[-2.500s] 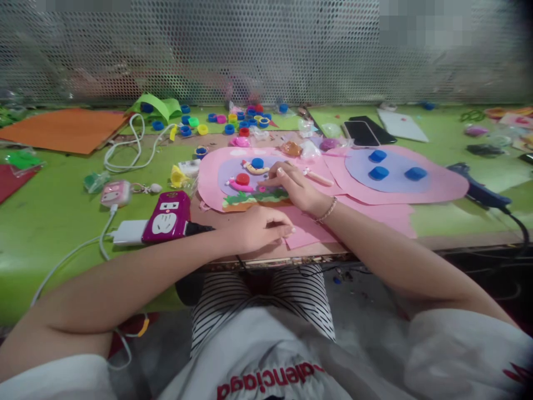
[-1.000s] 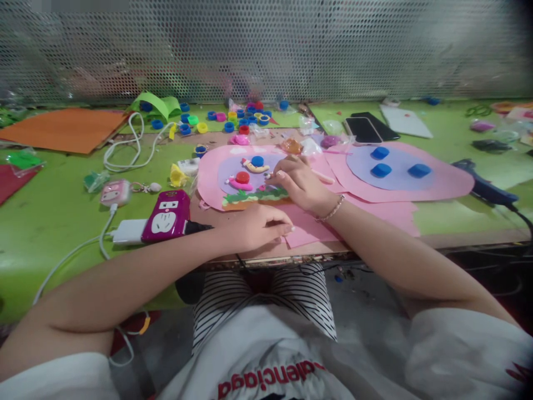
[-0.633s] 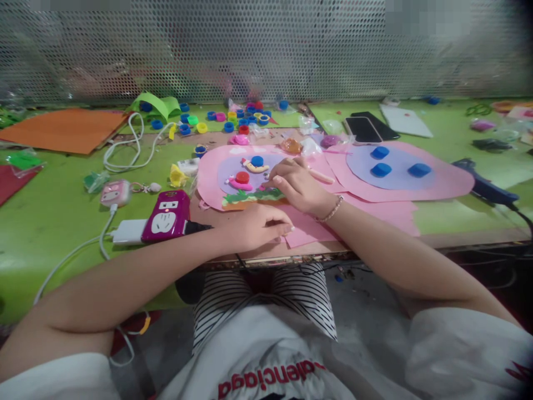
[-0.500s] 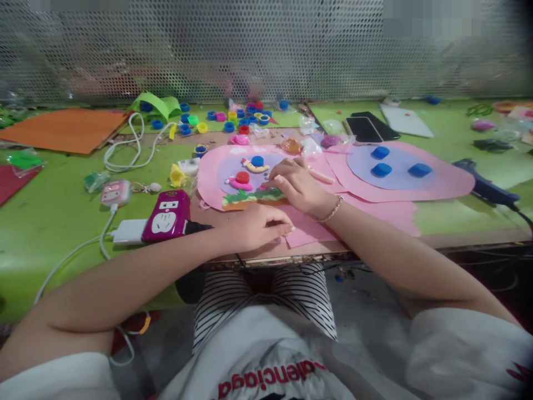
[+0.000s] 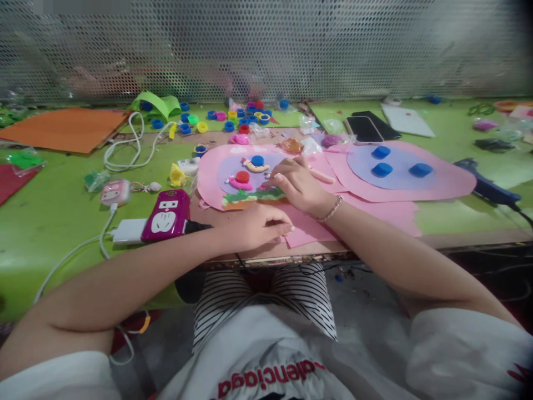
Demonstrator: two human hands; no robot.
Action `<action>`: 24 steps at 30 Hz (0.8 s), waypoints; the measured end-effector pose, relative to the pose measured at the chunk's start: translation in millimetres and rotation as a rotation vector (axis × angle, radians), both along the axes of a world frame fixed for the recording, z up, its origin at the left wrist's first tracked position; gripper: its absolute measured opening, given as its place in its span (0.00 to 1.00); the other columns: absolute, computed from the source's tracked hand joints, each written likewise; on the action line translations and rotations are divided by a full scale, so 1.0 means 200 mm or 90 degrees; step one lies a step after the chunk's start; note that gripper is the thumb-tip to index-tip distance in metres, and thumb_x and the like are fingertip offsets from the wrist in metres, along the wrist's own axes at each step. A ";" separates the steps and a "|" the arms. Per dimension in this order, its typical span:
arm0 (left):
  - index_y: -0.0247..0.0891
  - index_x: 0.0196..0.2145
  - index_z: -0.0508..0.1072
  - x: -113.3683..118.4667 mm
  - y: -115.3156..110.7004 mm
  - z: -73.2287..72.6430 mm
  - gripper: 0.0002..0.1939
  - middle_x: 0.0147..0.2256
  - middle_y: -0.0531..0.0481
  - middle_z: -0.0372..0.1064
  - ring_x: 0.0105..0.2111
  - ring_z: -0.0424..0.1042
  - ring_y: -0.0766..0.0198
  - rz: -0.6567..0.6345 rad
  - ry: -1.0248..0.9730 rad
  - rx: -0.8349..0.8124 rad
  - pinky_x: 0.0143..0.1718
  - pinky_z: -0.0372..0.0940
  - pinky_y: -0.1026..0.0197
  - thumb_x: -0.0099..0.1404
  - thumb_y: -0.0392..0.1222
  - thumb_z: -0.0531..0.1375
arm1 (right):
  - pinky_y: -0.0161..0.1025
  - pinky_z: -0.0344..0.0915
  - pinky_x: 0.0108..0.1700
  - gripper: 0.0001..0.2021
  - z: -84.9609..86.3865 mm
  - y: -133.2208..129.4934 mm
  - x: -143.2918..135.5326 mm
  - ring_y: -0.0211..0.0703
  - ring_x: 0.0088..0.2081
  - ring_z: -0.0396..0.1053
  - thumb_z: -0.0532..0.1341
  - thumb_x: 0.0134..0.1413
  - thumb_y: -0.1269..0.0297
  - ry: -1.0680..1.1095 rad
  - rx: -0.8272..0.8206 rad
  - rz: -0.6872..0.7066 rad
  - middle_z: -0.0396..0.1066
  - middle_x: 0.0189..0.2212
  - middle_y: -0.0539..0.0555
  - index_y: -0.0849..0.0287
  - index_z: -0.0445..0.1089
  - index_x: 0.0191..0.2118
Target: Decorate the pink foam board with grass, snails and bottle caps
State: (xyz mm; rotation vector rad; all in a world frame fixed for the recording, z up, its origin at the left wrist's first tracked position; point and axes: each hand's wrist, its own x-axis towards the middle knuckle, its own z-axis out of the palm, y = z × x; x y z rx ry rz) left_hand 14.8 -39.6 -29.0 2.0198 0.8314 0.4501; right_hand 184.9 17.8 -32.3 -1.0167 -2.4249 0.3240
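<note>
My right hand [image 5: 297, 186] reaches over a pink paper shape with a lilac oval [image 5: 225, 172]. Its fingers are bent together, the tips at a small pink clay piece [image 5: 264, 186] that they partly cover. Beside them lie a pink clay snail [image 5: 240, 185] with a red bottle cap [image 5: 242, 177] and a cream one [image 5: 255, 166] with a blue cap [image 5: 257, 160]. Green clay [image 5: 241, 195] runs along the lower edge, partly under the hand. My left hand [image 5: 262, 228] rests closed near the table's front edge; whatever its curled fingers hold, if anything, is hidden.
A second pink shape [image 5: 452, 178] with blue caps lies right, near a glue gun [image 5: 487, 183]. Left are a purple power socket [image 5: 166, 216], white cable [image 5: 137, 144] and orange sheet [image 5: 62, 130]. Loose caps [image 5: 229, 127], clay bags and a phone [image 5: 363, 129] lie behind.
Almost nothing differs. The fingertips of my right hand shift very slightly at the pink clay piece; my left hand stays where it was.
</note>
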 end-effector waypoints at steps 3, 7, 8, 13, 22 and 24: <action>0.36 0.35 0.75 0.00 0.00 0.00 0.11 0.34 0.48 0.74 0.33 0.70 0.66 0.000 -0.003 0.001 0.36 0.62 0.63 0.64 0.43 0.55 | 0.51 0.50 0.49 0.36 0.00 0.00 -0.01 0.49 0.41 0.64 0.30 0.63 0.46 -0.013 0.032 0.004 0.70 0.33 0.58 0.59 0.71 0.30; 0.35 0.35 0.75 0.00 0.00 -0.01 0.12 0.34 0.48 0.74 0.32 0.70 0.67 0.000 -0.003 -0.005 0.34 0.62 0.64 0.64 0.44 0.55 | 0.51 0.51 0.49 0.37 0.00 0.00 -0.01 0.49 0.41 0.64 0.30 0.63 0.47 -0.016 0.042 0.006 0.70 0.33 0.57 0.59 0.71 0.30; 0.35 0.35 0.75 0.00 0.00 -0.01 0.12 0.34 0.48 0.74 0.32 0.70 0.67 0.000 -0.003 -0.005 0.34 0.62 0.64 0.64 0.44 0.55 | 0.50 0.51 0.49 0.37 0.00 0.00 -0.01 0.48 0.41 0.64 0.30 0.63 0.47 -0.019 0.041 0.006 0.70 0.33 0.57 0.59 0.71 0.30; 0.35 0.35 0.75 0.00 0.00 -0.01 0.12 0.33 0.49 0.74 0.32 0.70 0.67 -0.005 -0.002 -0.004 0.34 0.62 0.64 0.64 0.44 0.54 | 0.49 0.52 0.48 0.38 0.00 0.00 -0.01 0.49 0.41 0.64 0.28 0.63 0.46 -0.034 0.049 0.015 0.70 0.34 0.58 0.60 0.71 0.30; 0.35 0.34 0.75 0.00 0.01 -0.01 0.11 0.33 0.48 0.75 0.32 0.70 0.67 -0.005 -0.022 0.004 0.34 0.61 0.64 0.63 0.43 0.55 | 0.48 0.52 0.47 0.37 0.00 0.00 0.00 0.46 0.38 0.64 0.30 0.64 0.47 0.022 0.049 -0.034 0.70 0.32 0.57 0.61 0.72 0.32; 0.35 0.34 0.75 0.00 0.01 -0.02 0.11 0.33 0.48 0.75 0.33 0.70 0.66 -0.006 -0.026 0.006 0.35 0.61 0.64 0.63 0.43 0.55 | 0.47 0.51 0.47 0.37 0.00 0.01 0.00 0.45 0.38 0.64 0.30 0.64 0.47 0.029 0.048 -0.035 0.70 0.32 0.57 0.60 0.72 0.32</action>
